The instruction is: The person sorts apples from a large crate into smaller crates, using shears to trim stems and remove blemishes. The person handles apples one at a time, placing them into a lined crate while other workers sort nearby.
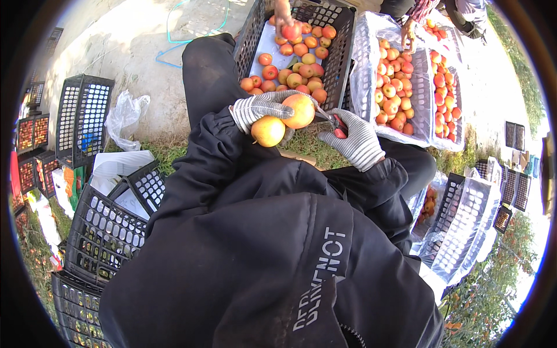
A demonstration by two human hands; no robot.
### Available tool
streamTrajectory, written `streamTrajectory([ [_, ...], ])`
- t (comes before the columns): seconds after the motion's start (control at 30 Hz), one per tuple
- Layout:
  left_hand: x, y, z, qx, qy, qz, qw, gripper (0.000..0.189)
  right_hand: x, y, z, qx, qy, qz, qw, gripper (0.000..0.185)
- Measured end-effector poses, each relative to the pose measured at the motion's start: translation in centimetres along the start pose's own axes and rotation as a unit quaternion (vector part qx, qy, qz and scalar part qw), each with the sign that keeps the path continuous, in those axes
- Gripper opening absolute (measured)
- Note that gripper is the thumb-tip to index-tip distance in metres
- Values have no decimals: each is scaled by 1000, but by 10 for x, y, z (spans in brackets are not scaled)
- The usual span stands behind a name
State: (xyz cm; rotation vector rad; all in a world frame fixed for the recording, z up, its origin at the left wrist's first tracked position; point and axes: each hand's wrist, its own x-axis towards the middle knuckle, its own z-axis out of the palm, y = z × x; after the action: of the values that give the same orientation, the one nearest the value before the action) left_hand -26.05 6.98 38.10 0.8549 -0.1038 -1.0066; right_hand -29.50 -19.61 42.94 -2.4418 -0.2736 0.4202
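My left hand (pixel 254 108), in a grey-and-white striped knit glove, holds two yellow-orange apples: a lower apple (pixel 267 132) and an upper apple (pixel 299 112). Gripped in my right hand (pixel 360 141), gloved alike, are small snips with red handles (pixel 340 132). The blades reach up to the right side of the upper apple; whether they touch its stem I cannot tell. Just beyond my hands is a black plastic crate (pixel 337 89) with loose red and yellow apples (pixel 300 50). Another person's hand (pixel 283 19) is on a red apple in that crate.
On the right stand crates lined with clear plastic (pixel 420 93), filled with apples; a second person's hand (pixel 408 35) reaches into one. Black crates (pixel 104 235) stack at my left, near a crumpled plastic bag (pixel 126 117). A green hose (pixel 178 41) lies on the concrete.
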Motion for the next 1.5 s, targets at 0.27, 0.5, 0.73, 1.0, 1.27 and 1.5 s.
streamTrajectory([
  [0.27,6,-8,-8,25,-5,2,1000,71,3,-2,-5,-45,-12,-38,998,72],
  [0.5,6,-5,-2,74,-4,21,997,65,2,0,-2,-16,-26,-44,999,69],
  [0.73,8,-8,-4,74,-23,21,997,64,2,-4,-7,-75,-51,-24,996,59],
  [1.0,21,-10,-13,-250,110,43,961,49,13,-15,5,-40,122,13,992,58],
  [1.27,42,-15,-14,-349,351,176,851,43,18,-30,25,-255,115,-90,956,62],
  [1.5,51,-21,-13,-376,397,175,819,40,32,-38,33,-293,110,-77,947,59],
])
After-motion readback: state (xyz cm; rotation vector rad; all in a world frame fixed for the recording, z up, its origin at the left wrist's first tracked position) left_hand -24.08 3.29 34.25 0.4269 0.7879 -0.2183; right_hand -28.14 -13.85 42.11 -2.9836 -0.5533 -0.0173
